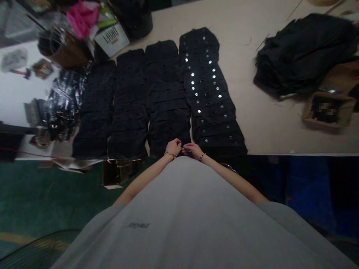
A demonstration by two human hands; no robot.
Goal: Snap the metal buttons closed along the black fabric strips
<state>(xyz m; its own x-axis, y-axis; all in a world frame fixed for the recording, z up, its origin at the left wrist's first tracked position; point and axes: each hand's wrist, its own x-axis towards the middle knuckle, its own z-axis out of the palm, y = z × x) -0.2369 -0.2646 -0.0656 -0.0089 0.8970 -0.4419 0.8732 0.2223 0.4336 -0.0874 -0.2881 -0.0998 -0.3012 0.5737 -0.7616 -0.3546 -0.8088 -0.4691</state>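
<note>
Looking down over my grey shirt, I've got both hands together at the near edge of the tabletop, right where the black fabric pieces end. My left hand is curled into a loose fist, fingers bunched, a beaded band at the wrist; my right hand sits just beside it, fingers pinched toward the left, and between them there's a small pale item too tiny to make out, so whether I'm actually gripping it I cannot tell. Both hands touch or hover right at the front end of the third row of black fabric pieces, which runs away from me in overlapped steps. To its right lies the row with shiny metal snaps, silver dots glinting in pairs down its length. Two more dark rows sit to the left. Far left, a heap of glossy black packets, and behind it a white box with red-and-dark lettering seen upside down, not readable for certain. A pink bag sits atop that clutter. Off to the right, well apart, a pile of black cloth and a small cardboard box of dark bits. My shirt carries a small logo on the chest, upside down here, unreadable.
</note>
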